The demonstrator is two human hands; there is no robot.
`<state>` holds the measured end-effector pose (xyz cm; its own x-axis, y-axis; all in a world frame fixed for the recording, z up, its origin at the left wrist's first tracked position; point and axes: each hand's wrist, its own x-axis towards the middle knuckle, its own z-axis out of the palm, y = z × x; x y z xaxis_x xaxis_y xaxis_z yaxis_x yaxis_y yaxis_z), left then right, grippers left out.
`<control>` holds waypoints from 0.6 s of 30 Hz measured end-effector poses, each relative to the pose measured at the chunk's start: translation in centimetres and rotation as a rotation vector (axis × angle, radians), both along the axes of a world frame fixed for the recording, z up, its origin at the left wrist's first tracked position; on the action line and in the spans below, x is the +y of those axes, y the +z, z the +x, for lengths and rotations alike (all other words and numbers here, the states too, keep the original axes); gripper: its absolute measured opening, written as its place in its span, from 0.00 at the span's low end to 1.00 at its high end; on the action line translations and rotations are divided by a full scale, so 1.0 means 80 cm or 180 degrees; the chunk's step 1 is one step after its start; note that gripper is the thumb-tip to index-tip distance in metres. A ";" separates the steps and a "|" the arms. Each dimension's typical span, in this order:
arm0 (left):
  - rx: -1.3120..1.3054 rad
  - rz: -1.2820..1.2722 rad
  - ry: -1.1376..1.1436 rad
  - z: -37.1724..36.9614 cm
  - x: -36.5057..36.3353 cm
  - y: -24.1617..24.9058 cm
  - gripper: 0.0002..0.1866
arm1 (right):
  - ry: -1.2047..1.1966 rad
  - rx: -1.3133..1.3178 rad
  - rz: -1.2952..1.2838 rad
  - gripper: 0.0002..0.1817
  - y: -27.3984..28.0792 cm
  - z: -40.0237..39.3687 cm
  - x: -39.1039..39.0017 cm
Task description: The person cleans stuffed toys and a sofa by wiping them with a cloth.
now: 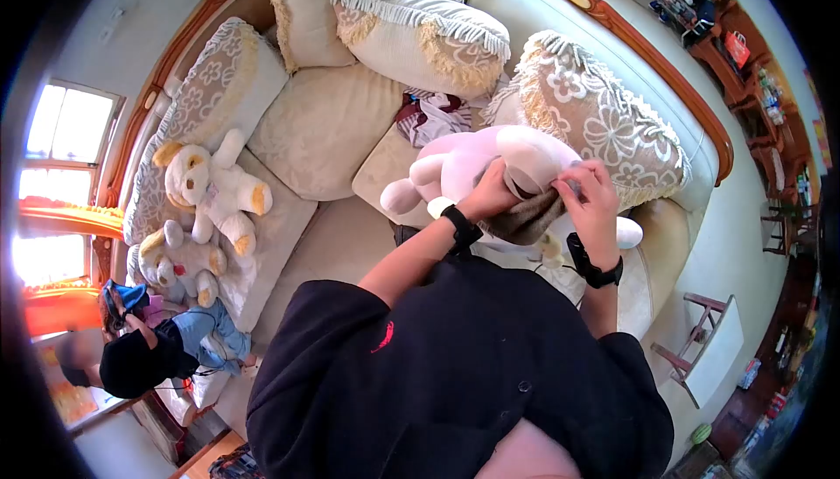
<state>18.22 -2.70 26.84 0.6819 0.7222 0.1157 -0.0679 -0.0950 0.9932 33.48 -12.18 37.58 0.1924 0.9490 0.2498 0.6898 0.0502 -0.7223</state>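
Note:
A large pink plush toy point(472, 157) lies at the front of the sofa, below the flowered cushion. My left hand point(492, 192) is closed at the toy's near side, on a grey-brown cloth point(535, 221). The right hand point(588, 188) is pinched at the cloth's upper right edge, against the toy. The cloth hangs between both hands and partly covers the toy. Each wrist wears a black band.
A cream corner sofa point(328, 238) holds fringed cushions point(420, 37), striped clothing point(433, 118) and two plush dogs point(210, 186). Another person point(140, 361) is at the lower left. A small white-topped table point(713, 352) stands at the right.

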 end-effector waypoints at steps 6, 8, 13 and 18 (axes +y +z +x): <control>-0.0089 0.0399 0.0013 0.004 0.009 -0.054 0.27 | 0.0742 0.0233 -0.0335 0.29 -0.067 0.009 0.011; -0.0220 0.0169 -0.0070 -0.006 0.014 -0.046 0.26 | 0.0548 0.0241 -0.0217 0.19 -0.091 0.002 0.006; 0.0442 0.1449 0.0158 -0.013 0.021 -0.061 0.29 | -0.0750 0.0469 0.0141 0.11 -0.176 -0.010 0.014; 0.0481 0.1254 0.0482 -0.007 0.022 -0.053 0.24 | -0.1445 0.1843 0.0056 0.28 -0.190 0.001 0.030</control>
